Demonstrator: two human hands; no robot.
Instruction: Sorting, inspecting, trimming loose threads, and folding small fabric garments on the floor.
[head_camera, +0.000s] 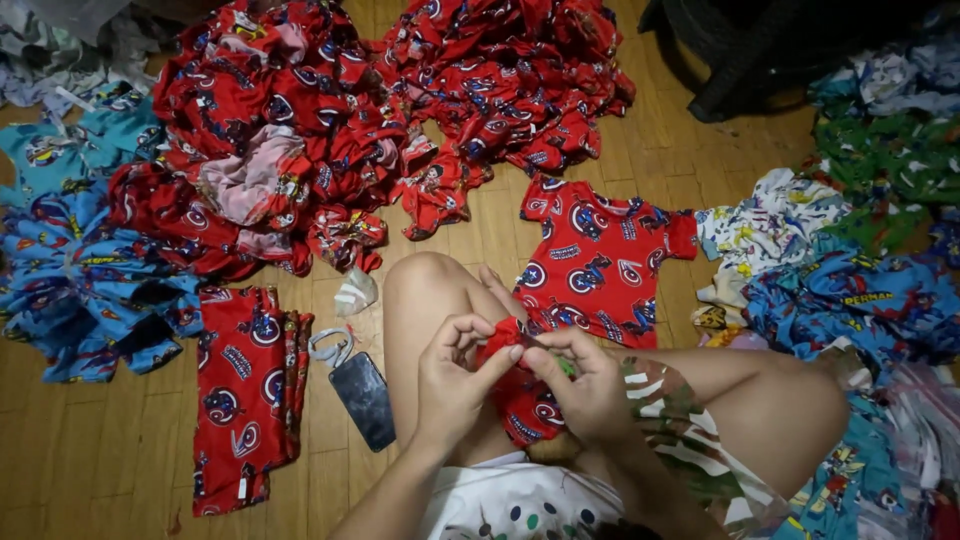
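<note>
Two hands (520, 372) pinch one red garment (530, 400)

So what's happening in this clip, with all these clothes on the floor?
A person sits on a wooden floor, both hands pinching a small red printed garment over their lap: left hand, right hand. A red printed shirt lies flat just ahead, and folded red shorts lie to the left beside a dark phone. Heaps of red clothes and blue clothes surround them.
</note>
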